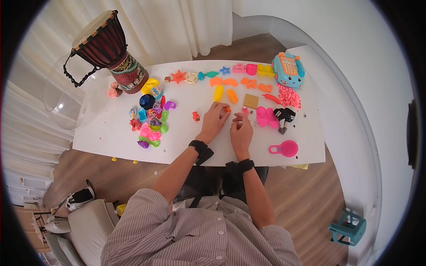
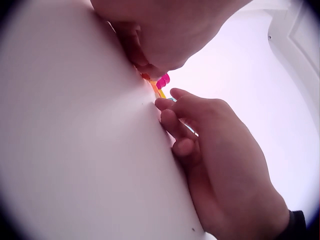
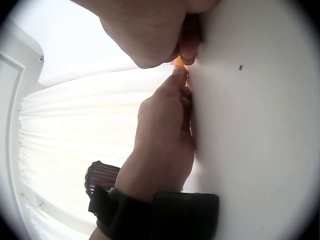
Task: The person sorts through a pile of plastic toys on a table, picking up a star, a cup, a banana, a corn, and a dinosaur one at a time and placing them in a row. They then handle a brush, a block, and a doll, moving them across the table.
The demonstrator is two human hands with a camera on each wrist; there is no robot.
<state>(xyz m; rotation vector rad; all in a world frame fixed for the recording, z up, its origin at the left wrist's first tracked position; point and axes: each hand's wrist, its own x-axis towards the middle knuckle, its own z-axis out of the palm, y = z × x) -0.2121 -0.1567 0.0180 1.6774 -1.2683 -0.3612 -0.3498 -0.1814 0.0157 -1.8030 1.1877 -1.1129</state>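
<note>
My left hand (image 1: 214, 122) pinches a small orange piece (image 1: 227, 109) against the white table; in the right wrist view the fingers of the left hand (image 3: 162, 125) partly cover the orange piece (image 3: 184, 75). Just to its right in the head view is my right hand (image 1: 242, 134), its fingers loosely bent and nothing seen in them. The left wrist view shows the right hand (image 2: 225, 160) with fingertips apart, near the table surface. A small red figure (image 1: 195, 116) lies left of the left hand. Beyond the hands are a yellow shape (image 1: 218, 93) and an orange oval (image 1: 232, 96).
Colourful toys form rows along the far side of the white table (image 1: 182, 142). A drum (image 1: 126, 71) stands at far left, beside piled toys. At right are a toy phone (image 1: 289, 71), pink beads (image 1: 289, 96), a doll (image 1: 284, 116) and a pink brush (image 1: 288, 148). A tan square (image 1: 250, 101) lies ahead.
</note>
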